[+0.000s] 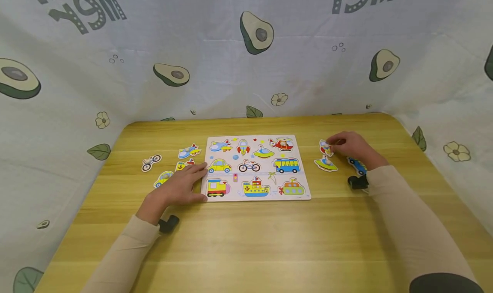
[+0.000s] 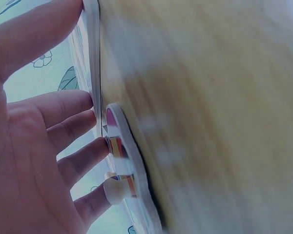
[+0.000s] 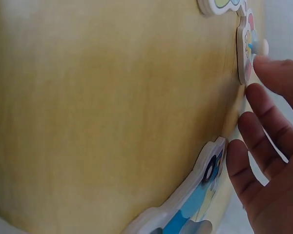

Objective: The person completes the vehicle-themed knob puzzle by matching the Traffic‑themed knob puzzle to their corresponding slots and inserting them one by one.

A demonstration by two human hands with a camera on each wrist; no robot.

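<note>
One rocket-shaped wooden puzzle piece in white, red and yellow [image 1: 323,146], topped by a pale round knob [image 3: 265,47], lies toward the far right corner of the yellowish wood-grained table [image 1: 250,241]. It is reached by the right hand [image 1: 354,148]; the thumb is set at the knob, but whether the knob is pinched cannot be told. The left hand [image 1: 177,190] is spread with extended fingers against the left edge of the flat, pale rectangular puzzle board [image 1: 236,190]. Since the rocket piece sits right against the green-and-yellow saucer-shaped piece [image 1: 325,164], the saucer could be dragged along if the rocket were lifted sideways. The blue car-shaped piece [image 1: 356,165], nearer the table's right edge, could be nudged by the wrist above it. If the board were pushed too hard from its left edge, it could be slid askew, and the partly hidden piece [image 2: 118,146] beside the left fingers could be knocked. As for containers, no box is seen; on the board, outlined spaces are filled with vehicle pictures, and whether any piece is seated there cannot be told.
</note>
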